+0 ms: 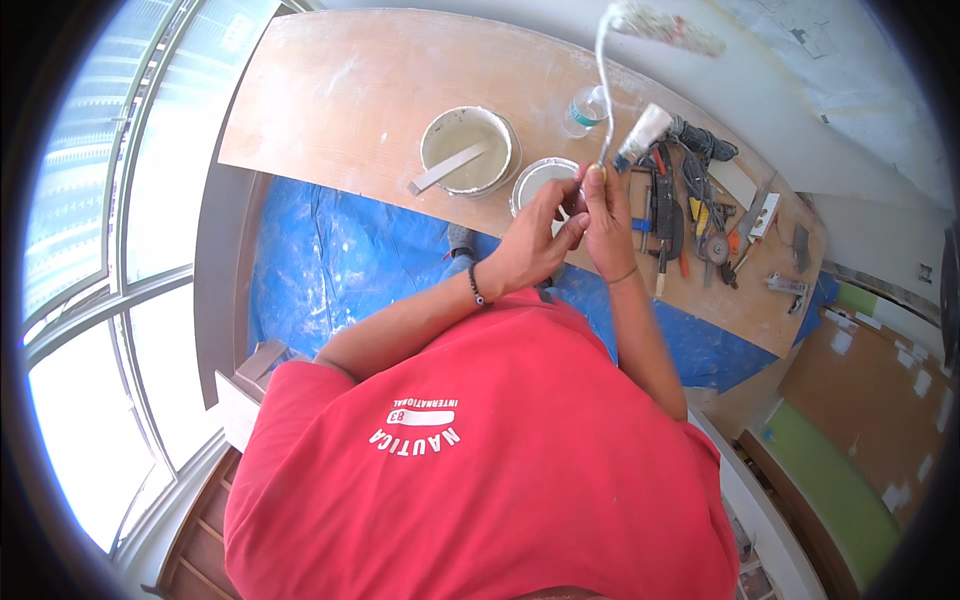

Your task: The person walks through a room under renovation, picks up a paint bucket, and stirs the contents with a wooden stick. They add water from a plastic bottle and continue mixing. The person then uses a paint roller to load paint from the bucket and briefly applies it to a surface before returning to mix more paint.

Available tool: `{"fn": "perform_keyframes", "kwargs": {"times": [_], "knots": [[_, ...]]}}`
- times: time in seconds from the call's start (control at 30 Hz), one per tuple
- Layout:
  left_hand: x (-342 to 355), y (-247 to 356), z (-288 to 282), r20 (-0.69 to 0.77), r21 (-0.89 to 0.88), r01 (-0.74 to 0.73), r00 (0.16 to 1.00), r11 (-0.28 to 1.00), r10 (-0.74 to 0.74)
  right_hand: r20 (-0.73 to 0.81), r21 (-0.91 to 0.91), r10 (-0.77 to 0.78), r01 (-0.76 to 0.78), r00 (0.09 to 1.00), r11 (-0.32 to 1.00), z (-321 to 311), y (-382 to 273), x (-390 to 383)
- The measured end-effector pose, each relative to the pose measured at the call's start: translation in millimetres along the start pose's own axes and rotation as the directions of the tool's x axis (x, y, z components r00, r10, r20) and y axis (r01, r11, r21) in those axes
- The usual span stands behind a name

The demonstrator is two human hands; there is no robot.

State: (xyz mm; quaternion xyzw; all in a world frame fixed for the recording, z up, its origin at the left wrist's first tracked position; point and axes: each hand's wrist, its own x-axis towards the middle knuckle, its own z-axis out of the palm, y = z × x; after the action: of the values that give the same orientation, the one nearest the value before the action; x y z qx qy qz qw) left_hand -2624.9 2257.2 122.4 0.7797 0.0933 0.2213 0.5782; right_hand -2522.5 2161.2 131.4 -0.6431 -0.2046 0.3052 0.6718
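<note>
The shaggy white paint roller (668, 30) looks stained.

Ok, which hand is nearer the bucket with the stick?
Left. The left hand is below and right of the bucket in view; the right hand is farther right.

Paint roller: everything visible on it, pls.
The paint roller has a fuzzy, off-white cover with reddish stains, on a bent, pale rod that looks like metal. It is held up in front of the person, cover at the far end, slanting rightward. The right hand grips the rod's lower end; the left hand is close by, contact unclear.
</note>
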Motion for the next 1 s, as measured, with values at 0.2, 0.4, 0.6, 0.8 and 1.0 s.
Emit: {"fn": "perform_keyframes", "kwargs": {"times": [0.2,0.4,0.6,0.8,1.0], "knots": [[-19,12,-12,-0.033,-0.379,0.310,0.937,0.872,-0.348,0.039,-0.357,-0.264,0.260,0.964,0.897,-47,33,5],[-76,56,-77,-0.189,0.480,0.364,0.932,0.798,-0.311,-0.370,-0.395,0.104,-0.258,0.923,0.882,-110,138,2],[-76,46,-64,0.093,0.898,0.120,0.889,0.423,-0.449,-0.354,-0.532,0.013,-0.213,0.935,0.819,-91,200,-11],[-18,-36,-14,0.383,0.882,-0.224,0.853,0.414,-0.354,-0.396,-0.367,0.098,-0.255,0.913,0.894,-86,200,-12],[14,-81,42,0.611,0.783,-0.461,0.698,0.418,-0.375,-0.476,-0.071,0.265,-0.337,0.838,0.939,-78,201,-13]]}}
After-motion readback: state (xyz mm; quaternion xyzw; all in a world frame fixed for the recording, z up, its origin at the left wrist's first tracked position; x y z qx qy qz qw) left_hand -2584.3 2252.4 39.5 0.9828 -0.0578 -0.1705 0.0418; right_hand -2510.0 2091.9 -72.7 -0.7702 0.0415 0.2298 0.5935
